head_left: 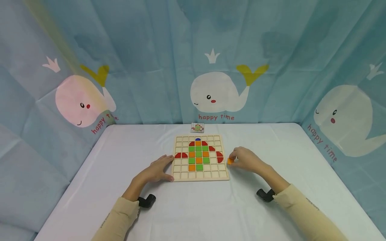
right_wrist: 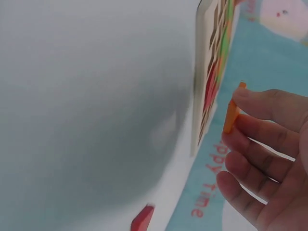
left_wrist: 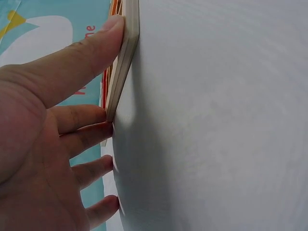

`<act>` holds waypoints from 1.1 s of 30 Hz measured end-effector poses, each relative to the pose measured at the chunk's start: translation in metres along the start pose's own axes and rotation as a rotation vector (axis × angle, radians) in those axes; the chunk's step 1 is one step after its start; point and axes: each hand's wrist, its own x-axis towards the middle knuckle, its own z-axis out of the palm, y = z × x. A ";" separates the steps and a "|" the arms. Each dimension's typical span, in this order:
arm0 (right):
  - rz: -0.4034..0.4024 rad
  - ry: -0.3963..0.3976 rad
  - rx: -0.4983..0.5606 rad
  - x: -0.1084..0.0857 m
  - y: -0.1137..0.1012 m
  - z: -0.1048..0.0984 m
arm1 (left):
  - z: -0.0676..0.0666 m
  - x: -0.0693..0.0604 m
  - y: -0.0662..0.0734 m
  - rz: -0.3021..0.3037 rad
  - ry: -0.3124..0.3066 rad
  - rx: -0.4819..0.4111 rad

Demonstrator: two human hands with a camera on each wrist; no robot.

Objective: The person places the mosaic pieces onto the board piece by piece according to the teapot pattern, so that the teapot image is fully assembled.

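A square wooden grid board (head_left: pixel 200 179) lies on the table, with red, green, orange and blue tiles set in its cells. My left hand (head_left: pixel 158 169) rests at the board's left edge, its thumb and fingers spread. In the left wrist view, the thumb (left_wrist: pixel 84 65) touches the side of the board and the fingers lie loosely extended. Just past the board's right edge, my right hand (head_left: pixel 245 160) pinches an orange tile (right_wrist: pixel 232 115) between thumb and fingers, held apart from the board. A red piece (right_wrist: pixel 142 219) lies on the table in the right wrist view.
A small picture card (head_left: pixel 197 128) with a coloured pattern lies behind the board. The white tablecloth (head_left: pixel 193 211) spreads around everything. Curtains with whale prints (head_left: pixel 218 92) hang at the back and sides. Black wrist-worn parts (head_left: pixel 147 201) sit by both sleeves.
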 end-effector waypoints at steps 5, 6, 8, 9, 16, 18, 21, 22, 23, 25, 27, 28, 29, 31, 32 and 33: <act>-0.018 -0.015 -0.002 0.010 -0.013 0.005 | 0.001 0.000 -0.001 -0.003 0.001 -0.003; -0.024 -0.018 -0.005 0.012 -0.016 0.005 | 0.002 0.000 -0.001 -0.004 0.002 -0.004; -0.037 -0.023 -0.022 0.016 -0.020 0.008 | 0.002 0.000 -0.001 -0.003 0.003 -0.005; -0.044 -0.026 -0.028 0.018 -0.023 0.008 | 0.002 0.000 -0.001 -0.003 0.004 -0.006; -0.069 -0.053 -0.019 0.027 -0.040 0.014 | 0.003 0.000 -0.001 -0.007 0.005 -0.009; -0.093 -0.055 -0.024 0.029 -0.043 0.017 | 0.003 0.000 -0.001 -0.007 0.006 -0.007; -0.132 -0.051 -0.045 0.032 -0.047 0.021 | 0.003 0.000 -0.001 -0.002 0.010 -0.001; -0.144 -0.051 -0.053 0.034 -0.048 0.022 | 0.003 0.000 -0.001 -0.001 0.011 0.001; -0.157 -0.050 -0.065 0.035 -0.049 0.024 | 0.003 0.000 -0.001 -0.001 0.011 0.001; -0.170 -0.055 -0.076 0.038 -0.051 0.027 | 0.003 0.000 -0.001 -0.001 0.011 0.004; -0.181 -0.059 -0.087 0.040 -0.053 0.030 | 0.003 0.000 -0.001 -0.003 0.010 0.002; -0.183 -0.063 -0.092 0.042 -0.053 0.031 | 0.003 0.000 -0.001 -0.005 0.009 0.000; -0.183 -0.068 -0.095 0.042 -0.054 0.032 | 0.003 0.000 -0.001 -0.006 0.007 -0.001; -0.177 -0.076 -0.090 0.043 -0.057 0.033 | 0.002 0.000 -0.001 -0.007 0.006 -0.005; -0.176 -0.080 -0.091 0.044 -0.058 0.034 | 0.002 0.000 -0.001 -0.007 0.005 -0.005; -0.174 -0.083 -0.089 0.044 -0.060 0.034 | 0.002 0.000 0.000 -0.006 0.004 -0.004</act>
